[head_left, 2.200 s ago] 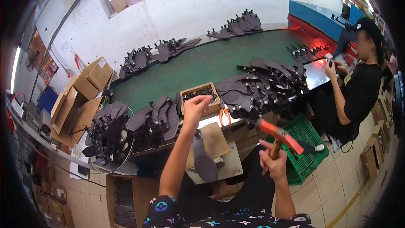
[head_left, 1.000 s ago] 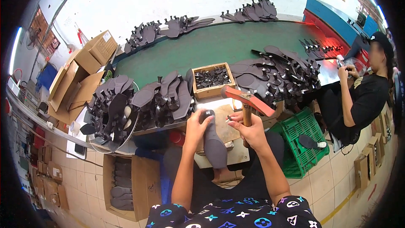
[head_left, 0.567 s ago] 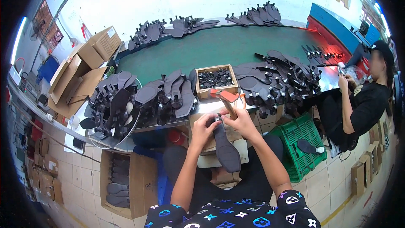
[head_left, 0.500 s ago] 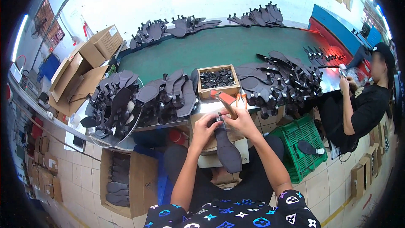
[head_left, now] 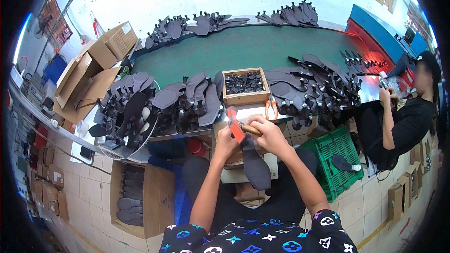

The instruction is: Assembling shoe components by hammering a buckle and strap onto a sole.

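A wooden-handled hammer with a red head is in my right hand, its fingers wrapped round the handle. The hammer head hangs over the heel end of a dark shoe sole and hides that end. My left hand is closed at the same heel end, its fingertips partly covered by the hammer head. The sole's toe points toward me, over a pale work block between my knees.
A wooden box of small black heel pieces stands ahead, with orange-handled pliers beside it. Heeled soles pile up on both sides. A green crate stands at right, near a seated co-worker; a carton of soles is at left.
The hammer has swung down and left, its head now over the heel end. My left fingers, visible before, are partly covered. The view has shifted slightly.
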Action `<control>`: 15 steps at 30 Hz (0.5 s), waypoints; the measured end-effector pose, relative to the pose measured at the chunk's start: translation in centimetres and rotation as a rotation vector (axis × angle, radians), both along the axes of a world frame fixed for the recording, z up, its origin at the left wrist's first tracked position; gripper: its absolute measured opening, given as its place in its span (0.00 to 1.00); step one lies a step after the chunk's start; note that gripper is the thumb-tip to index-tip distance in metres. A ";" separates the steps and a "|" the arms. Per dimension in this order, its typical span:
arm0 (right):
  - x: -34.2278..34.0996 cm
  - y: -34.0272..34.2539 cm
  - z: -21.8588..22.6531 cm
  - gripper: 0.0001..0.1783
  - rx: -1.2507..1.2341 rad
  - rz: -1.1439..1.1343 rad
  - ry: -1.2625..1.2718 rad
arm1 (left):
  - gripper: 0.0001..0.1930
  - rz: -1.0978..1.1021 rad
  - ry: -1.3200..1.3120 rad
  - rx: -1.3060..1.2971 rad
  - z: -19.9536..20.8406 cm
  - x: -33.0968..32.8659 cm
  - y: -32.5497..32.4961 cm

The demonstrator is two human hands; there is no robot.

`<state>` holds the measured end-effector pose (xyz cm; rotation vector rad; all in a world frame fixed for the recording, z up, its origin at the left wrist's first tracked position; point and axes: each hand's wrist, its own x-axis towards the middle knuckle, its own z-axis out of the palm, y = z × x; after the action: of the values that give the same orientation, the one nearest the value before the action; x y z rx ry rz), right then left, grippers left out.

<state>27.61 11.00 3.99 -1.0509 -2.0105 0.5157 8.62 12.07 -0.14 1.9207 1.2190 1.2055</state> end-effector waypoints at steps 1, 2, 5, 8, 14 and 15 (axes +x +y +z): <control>0.0 -0.2 0.1 0.14 -0.004 0.000 -0.001 | 0.14 -0.008 -0.049 -0.048 0.0 0.0 0.0; 0.1 -0.4 0.2 0.14 -0.014 -0.051 -0.024 | 0.14 -0.016 -0.098 -0.097 0.1 0.0 0.0; -0.2 -1.6 0.8 0.14 -0.068 -0.088 0.107 | 0.14 -0.125 -0.279 -0.216 -0.5 -0.2 0.5; 0.8 -5.0 4.1 0.16 -0.243 -0.167 0.292 | 0.13 -0.171 -0.325 -0.288 -0.2 -0.2 0.6; 0.3 -9.0 4.8 0.15 -0.156 -0.232 0.106 | 0.13 -0.184 -0.376 -0.338 -0.4 -0.1 0.6; 0.2 -8.7 4.2 0.15 -0.199 -0.223 0.023 | 0.13 -0.183 -0.378 -0.343 -0.3 -0.1 0.6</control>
<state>27.78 2.27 8.17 -1.3649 -1.8201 0.6134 8.51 12.71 -0.41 1.4406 0.9542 1.1156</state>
